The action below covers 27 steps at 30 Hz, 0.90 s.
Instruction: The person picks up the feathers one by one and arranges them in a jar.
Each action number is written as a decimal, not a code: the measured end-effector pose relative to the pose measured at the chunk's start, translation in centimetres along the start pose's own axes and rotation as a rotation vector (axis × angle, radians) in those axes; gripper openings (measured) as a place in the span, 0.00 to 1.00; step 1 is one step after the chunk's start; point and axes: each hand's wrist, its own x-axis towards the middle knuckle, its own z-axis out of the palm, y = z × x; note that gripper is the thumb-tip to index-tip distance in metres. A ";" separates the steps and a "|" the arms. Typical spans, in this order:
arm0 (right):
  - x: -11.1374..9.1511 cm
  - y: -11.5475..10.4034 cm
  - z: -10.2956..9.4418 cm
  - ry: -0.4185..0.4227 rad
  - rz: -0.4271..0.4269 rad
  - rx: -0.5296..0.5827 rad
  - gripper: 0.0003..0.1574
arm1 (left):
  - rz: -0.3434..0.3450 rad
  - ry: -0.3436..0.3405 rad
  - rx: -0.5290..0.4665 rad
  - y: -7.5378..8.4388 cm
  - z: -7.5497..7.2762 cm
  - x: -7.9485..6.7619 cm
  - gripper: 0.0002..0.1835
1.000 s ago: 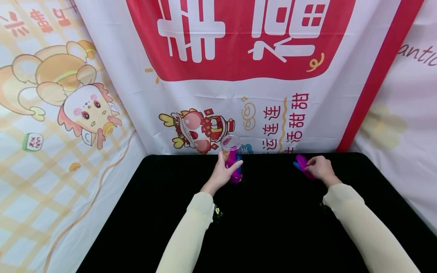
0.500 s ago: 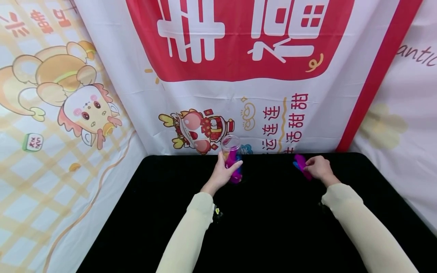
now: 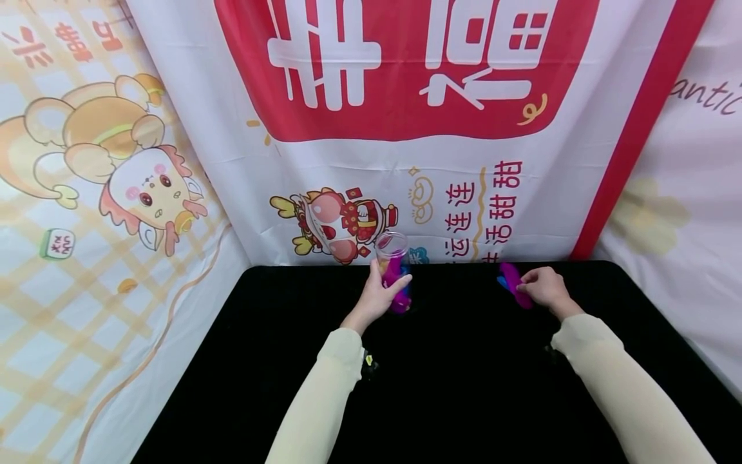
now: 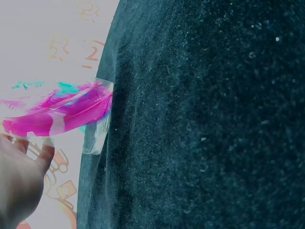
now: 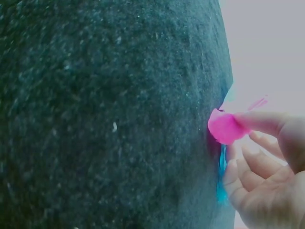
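Observation:
My left hand (image 3: pixel 375 293) grips a clear plastic jar (image 3: pixel 391 242) that stands upright near the table's back edge. Magenta and blue feathers (image 4: pixel 66 114) fill it, seen through its wall in the left wrist view. Farther right, my right hand (image 3: pixel 546 287) pinches a magenta feather (image 3: pixel 511 278) between thumb and fingertips. In the right wrist view, the rounded end of that feather (image 5: pixel 226 128) juts out past the fingertips, low over the table. A blue feather (image 5: pixel 222 176) lies right beside it, partly hidden by the fingers.
The black cloth-covered table (image 3: pixel 440 386) reaches back to a white and red printed banner (image 3: pixel 440 148). More printed cloth (image 3: pixel 116 258) hangs along the left side, and a pale sheet (image 3: pixel 684 225) closes off the right.
The right hand has shifted very slightly, with the magenta feather still between its fingers. The left hand and the jar keep their place.

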 end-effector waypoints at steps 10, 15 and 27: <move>-0.6 -0.4 -0.6 0.018 0.010 0.048 0.16 | -0.013 -0.015 -0.010 -0.1 -0.1 0.2 0.41; -0.9 -0.6 -0.5 0.004 0.027 0.102 0.17 | -0.007 -0.023 -0.024 -0.3 -0.1 0.3 0.41; -1.1 -1.2 -0.3 -0.023 0.024 0.202 0.19 | 0.001 -0.021 -0.013 0.8 -0.3 -0.2 0.39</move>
